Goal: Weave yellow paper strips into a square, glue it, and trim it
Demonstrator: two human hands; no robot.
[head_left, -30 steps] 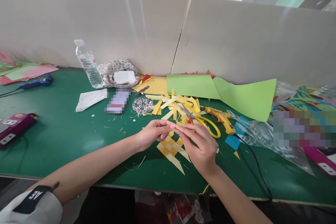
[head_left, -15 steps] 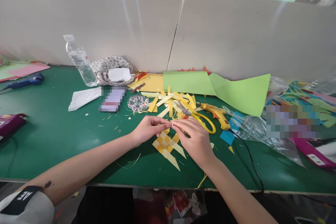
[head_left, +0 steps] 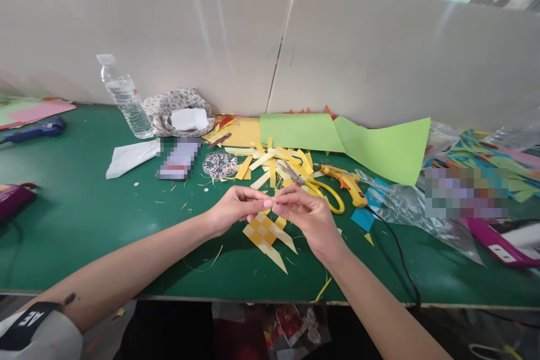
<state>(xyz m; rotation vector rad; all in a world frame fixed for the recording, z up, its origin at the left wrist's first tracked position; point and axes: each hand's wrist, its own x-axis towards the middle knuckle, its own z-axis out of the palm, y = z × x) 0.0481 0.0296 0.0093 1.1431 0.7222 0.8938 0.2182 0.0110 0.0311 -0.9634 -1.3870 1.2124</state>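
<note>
My left hand [head_left: 236, 211] and my right hand [head_left: 306, 216] meet fingertip to fingertip above the green table [head_left: 84, 219]. Both hands are pinched closed on something too small to make out. Right below them lies a woven piece of yellow paper strips [head_left: 265, 234] with pointed ends. Behind the hands lies a pile of loose yellow paper strips [head_left: 274, 163]. Yellow-handled scissors [head_left: 320, 188] rest just behind my right hand.
A yellow glue gun [head_left: 348, 183] with a black cord lies right of the scissors. Green paper sheets [head_left: 358, 143] lean at the back wall. A water bottle [head_left: 124, 98], a cloth pouch [head_left: 177, 109], a round box of beads [head_left: 219, 164] and white paper [head_left: 130, 157] sit at the left. Clear plastic bags [head_left: 413, 208] lie right.
The hands stay pinched together over the woven piece; my right hand's fingers have curled in slightly. The view has shifted a little, so everything sits somewhat more to the left.
</note>
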